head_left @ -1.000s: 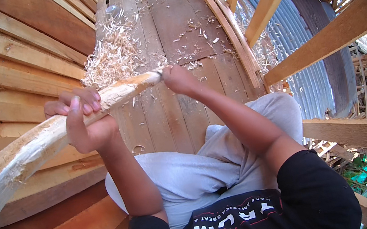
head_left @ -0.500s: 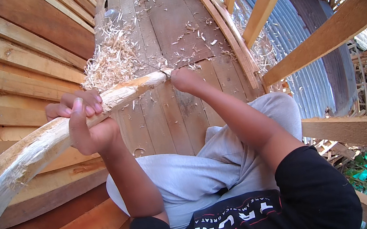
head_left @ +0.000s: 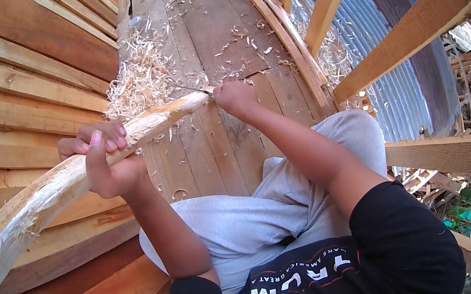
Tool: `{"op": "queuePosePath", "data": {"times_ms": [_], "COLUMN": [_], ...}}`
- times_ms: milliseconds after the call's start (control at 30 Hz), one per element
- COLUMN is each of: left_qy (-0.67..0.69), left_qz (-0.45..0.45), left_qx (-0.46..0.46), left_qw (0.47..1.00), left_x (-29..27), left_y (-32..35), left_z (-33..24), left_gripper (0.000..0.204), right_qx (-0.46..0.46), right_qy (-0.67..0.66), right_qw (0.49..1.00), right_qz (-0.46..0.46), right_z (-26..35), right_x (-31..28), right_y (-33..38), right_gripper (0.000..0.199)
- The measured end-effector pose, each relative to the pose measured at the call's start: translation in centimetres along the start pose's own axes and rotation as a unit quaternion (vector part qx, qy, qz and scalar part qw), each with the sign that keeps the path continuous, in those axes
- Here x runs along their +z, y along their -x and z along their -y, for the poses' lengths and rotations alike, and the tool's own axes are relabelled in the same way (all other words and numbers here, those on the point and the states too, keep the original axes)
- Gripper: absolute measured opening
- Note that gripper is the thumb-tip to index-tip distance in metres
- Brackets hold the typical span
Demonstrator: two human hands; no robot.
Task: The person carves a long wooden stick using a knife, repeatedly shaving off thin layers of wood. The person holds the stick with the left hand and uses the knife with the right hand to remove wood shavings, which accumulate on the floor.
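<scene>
Left hand: the left hand (head_left: 105, 160) is wrapped round a pale wooden pole (head_left: 59, 188), thumb up along its near side and fingers curled over the top, so the grip is clamped on the wood.
Right hand: the right hand (head_left: 235, 97) is a closed fist right at the pole's far tip; it seems to hold a thin blade (head_left: 193, 88) whose dark sliver shows just left of the knuckles, though the tool is too small to make out for sure.
Pole: long, stripped and rough, it runs from the lower left edge of the view up and rightward to the fist, its far end over the plank floor (head_left: 212, 29).
Shavings: a heap of pale wood shavings (head_left: 143, 78) lies on the floor just beyond the pole's tip, with loose curls scattered farther out.
Seat and legs: the person sits with legs in grey shorts (head_left: 241, 225) and wears a black shirt.
Left side: stacked wooden boards (head_left: 14, 95) rise beside the left hand.
Right side: slanted timber beams (head_left: 413, 29) cross over corrugated metal sheeting (head_left: 393, 62).
</scene>
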State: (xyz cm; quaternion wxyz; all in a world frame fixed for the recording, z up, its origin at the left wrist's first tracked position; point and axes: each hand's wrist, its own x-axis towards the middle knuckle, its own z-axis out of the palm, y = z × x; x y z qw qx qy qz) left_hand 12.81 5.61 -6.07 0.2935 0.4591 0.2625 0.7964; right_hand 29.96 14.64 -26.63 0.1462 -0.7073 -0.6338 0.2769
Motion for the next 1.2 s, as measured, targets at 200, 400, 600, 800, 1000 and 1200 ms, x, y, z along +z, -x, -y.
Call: {"op": "queuePosePath", "data": {"times_ms": [200,400,600,800,1000,1200], "left_qy": [0.007,0.003,0.013,0.01,0.007,0.052], "left_qz": [0.015,0.035,0.067,0.043,0.003,0.0], "left_qx": [-0.02,-0.029,-0.014,-0.011,-0.006,-0.009], "left_qw": [1.0,0.999,0.998,0.999,1.0,0.999], "left_x": [-1.1,-1.5,-1.4,-1.0,-1.5,-1.8], "left_y": [-0.9,-0.9,-0.8,-0.8,-0.8,-1.0], "left_z": [0.1,-0.1,0.1,0.3,-0.2,-1.2], "left_gripper": [0.018,0.017,0.017,0.016,0.016,0.016], "right_qx": [-0.018,0.011,0.135,0.154,0.259,0.302], "right_qy": [0.067,0.063,-0.085,-0.231,-0.39,-0.527], "right_qw": [0.994,0.996,0.986,0.954,0.867,0.794], "right_qz": [-0.09,-0.065,-0.05,-0.11,-0.172,0.029], "right_z": [-0.4,-1.6,-3.3,-1.8,-5.3,-5.2], "right_x": [0.2,0.0,-2.6,-3.2,0.5,0.8], "right_y": [-1.1,-1.4,-2.5,-3.3,-5.5,-5.8], "right_gripper": [0.051,0.051,0.061,0.051,0.042,0.031]}}
